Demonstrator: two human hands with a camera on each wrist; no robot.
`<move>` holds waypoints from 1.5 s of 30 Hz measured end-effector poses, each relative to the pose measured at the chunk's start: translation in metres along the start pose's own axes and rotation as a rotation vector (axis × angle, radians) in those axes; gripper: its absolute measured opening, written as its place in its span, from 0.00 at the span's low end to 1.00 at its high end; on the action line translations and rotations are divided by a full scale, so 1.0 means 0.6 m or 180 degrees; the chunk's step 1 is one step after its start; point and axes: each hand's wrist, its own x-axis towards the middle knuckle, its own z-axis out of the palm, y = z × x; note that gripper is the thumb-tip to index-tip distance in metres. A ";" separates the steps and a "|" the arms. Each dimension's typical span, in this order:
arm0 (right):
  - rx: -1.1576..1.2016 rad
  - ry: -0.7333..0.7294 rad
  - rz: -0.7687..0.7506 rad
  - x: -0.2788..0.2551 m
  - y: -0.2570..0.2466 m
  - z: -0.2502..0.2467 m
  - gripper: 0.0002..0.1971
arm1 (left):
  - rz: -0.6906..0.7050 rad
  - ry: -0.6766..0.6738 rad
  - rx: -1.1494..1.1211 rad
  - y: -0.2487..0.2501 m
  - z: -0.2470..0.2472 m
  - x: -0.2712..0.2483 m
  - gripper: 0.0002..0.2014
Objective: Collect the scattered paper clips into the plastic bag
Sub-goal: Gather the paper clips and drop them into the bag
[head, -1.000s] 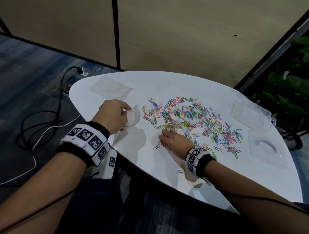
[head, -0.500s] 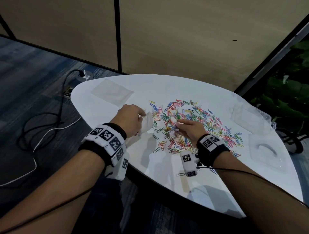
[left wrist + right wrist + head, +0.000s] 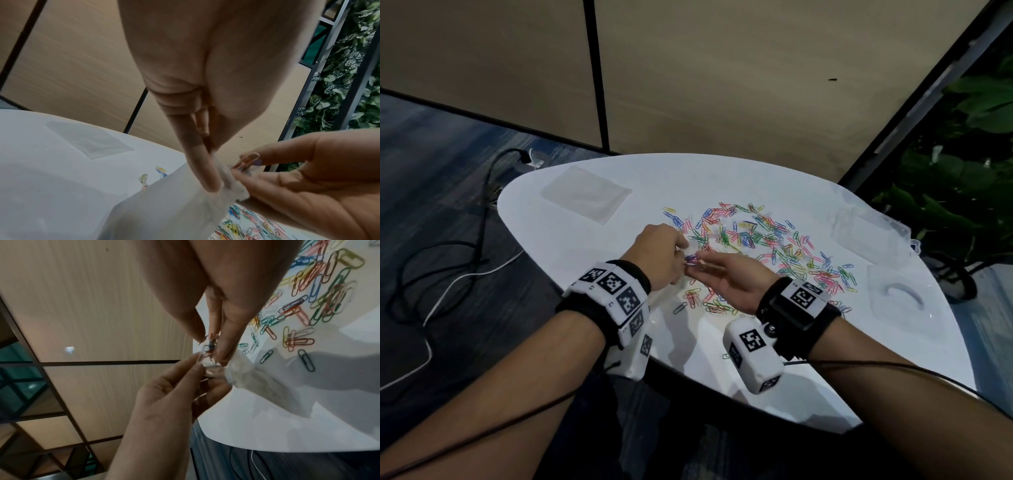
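Note:
Many coloured paper clips lie scattered over the middle of the white table. My left hand pinches the mouth of a small clear plastic bag between thumb and fingers, and the bag hangs down toward the table. My right hand is just to its right, palm turned up, pinching a few paper clips at the bag's mouth. The left wrist view shows those held clips touching the bag's rim. In the head view my left hand hides most of the bag.
A second flat clear bag lies at the table's far left. A clear plastic box and its lid sit at the right edge. Cables run over the floor on the left, and plants stand on the right.
My right hand rose off the table with a few clips and moved left to the bag's mouth. My left hand carried the bag right to meet it.

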 end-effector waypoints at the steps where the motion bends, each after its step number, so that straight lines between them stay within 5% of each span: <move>1: -0.0263 0.0014 0.0011 0.004 0.004 -0.001 0.07 | 0.0035 0.0002 0.0043 0.004 0.000 -0.001 0.16; 5: -0.1220 0.0214 -0.0431 0.016 0.019 0.000 0.18 | 0.0110 -0.0102 0.0057 0.014 -0.002 -0.006 0.14; 8: -0.1584 0.0421 -0.0779 0.026 0.022 0.001 0.12 | 0.0163 -0.0142 0.0064 0.014 -0.006 -0.009 0.14; 16: -0.1536 0.0321 -0.0556 0.043 0.016 0.018 0.19 | 0.0146 0.0014 0.0041 0.002 -0.009 -0.002 0.15; 21: -0.2544 -0.0033 -0.0740 0.039 0.009 0.026 0.16 | 0.0118 0.0050 0.0098 -0.001 -0.020 -0.004 0.13; 24: -0.2371 -0.0387 -0.0602 0.025 -0.010 0.033 0.17 | 0.0010 0.0090 0.0017 -0.011 -0.029 -0.002 0.13; 28: -0.2217 0.0030 -0.1175 0.019 -0.025 0.020 0.17 | -0.0241 0.0305 -0.0086 -0.029 -0.048 0.002 0.17; 30: -0.3322 0.0245 -0.1505 0.034 -0.006 0.002 0.15 | -0.0328 0.0363 -0.0115 -0.037 -0.057 -0.001 0.17; 33: -0.5046 -0.0039 -0.1698 0.051 0.049 -0.008 0.17 | -0.0370 0.0410 -0.0155 -0.039 -0.068 -0.008 0.17; 37: -0.6259 -0.0749 -0.1722 0.068 0.144 -0.013 0.33 | -0.0361 0.0372 -0.0166 -0.036 -0.073 -0.012 0.16; 40: -0.7323 -0.0748 -0.1836 0.059 0.208 -0.055 0.41 | -0.0388 0.0363 -0.0180 -0.039 -0.073 -0.009 0.16; 45: -0.7928 -0.0633 -0.2305 0.047 0.199 -0.132 0.43 | -0.0418 0.0350 -0.0146 -0.039 -0.073 -0.008 0.16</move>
